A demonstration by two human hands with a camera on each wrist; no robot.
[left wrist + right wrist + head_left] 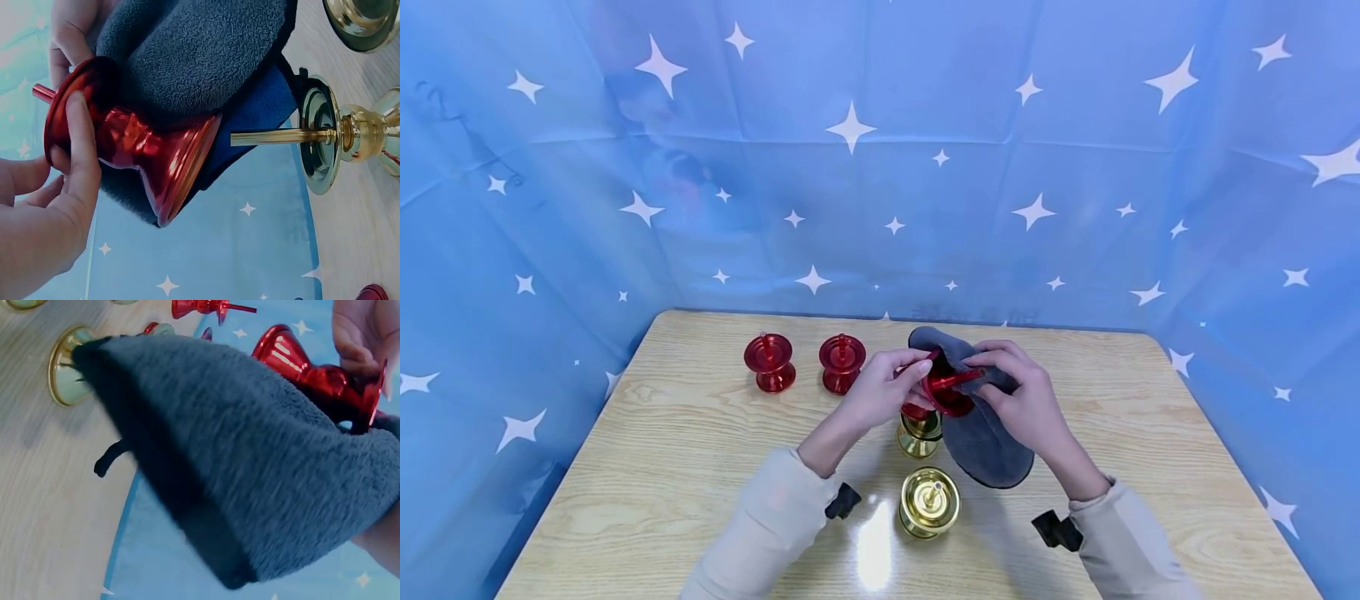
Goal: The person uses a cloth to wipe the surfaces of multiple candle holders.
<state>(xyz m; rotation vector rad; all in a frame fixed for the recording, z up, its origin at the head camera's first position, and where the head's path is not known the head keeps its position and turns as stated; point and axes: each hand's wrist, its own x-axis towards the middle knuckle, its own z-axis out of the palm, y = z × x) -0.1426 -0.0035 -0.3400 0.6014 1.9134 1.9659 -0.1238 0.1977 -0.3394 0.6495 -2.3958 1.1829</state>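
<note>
My left hand (880,387) pinches the rim of a red metal holder (125,137), which is tilted in the air with its spike toward the right in the head view. A grey fuzzy cloth (988,442) hangs from my right hand (1022,400), whose fingers hold it against the holder's dish and spike. In the left wrist view the cloth (187,62) lies along the holder's stem and base. The cloth (250,456) hides most of my right hand in the right wrist view.
Two red holders (768,354) (842,356) stand at the back left of the wooden table (700,483). A gold holder (928,502) stands in front of my hands. Another gold holder (917,442) is partly hidden beneath them. A blue starred curtain (850,200) surrounds the table.
</note>
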